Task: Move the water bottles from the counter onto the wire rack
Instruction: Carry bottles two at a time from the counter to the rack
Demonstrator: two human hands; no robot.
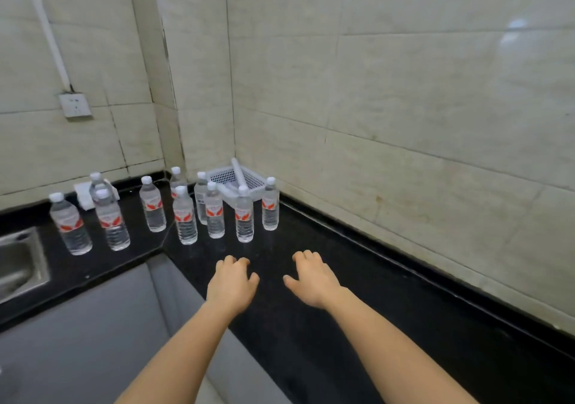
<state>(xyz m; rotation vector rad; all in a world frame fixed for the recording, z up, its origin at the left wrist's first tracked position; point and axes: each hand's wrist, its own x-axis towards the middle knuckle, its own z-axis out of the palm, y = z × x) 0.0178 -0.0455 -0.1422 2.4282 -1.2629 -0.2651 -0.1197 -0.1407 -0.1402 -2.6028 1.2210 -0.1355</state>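
Note:
Several clear water bottles with white caps and red-and-white labels stand upright on the black counter (311,326), spread from the far left bottle (71,224) to the far right bottle (270,205) near the corner. The closest ones are a bottle (244,215) and a bottle (185,217). My left hand (232,284) hovers palm down over the counter just in front of them, fingers curled and holding nothing. My right hand (312,279) is beside it, palm down, also holding nothing. No wire rack is in view.
A white plastic basket (249,181) with a white tube in it sits in the corner behind the bottles. A steel sink (18,260) is at the left edge. A white folded cloth (85,193) lies by the back wall. Tiled walls enclose the corner; a wall socket (75,105) is at the left.

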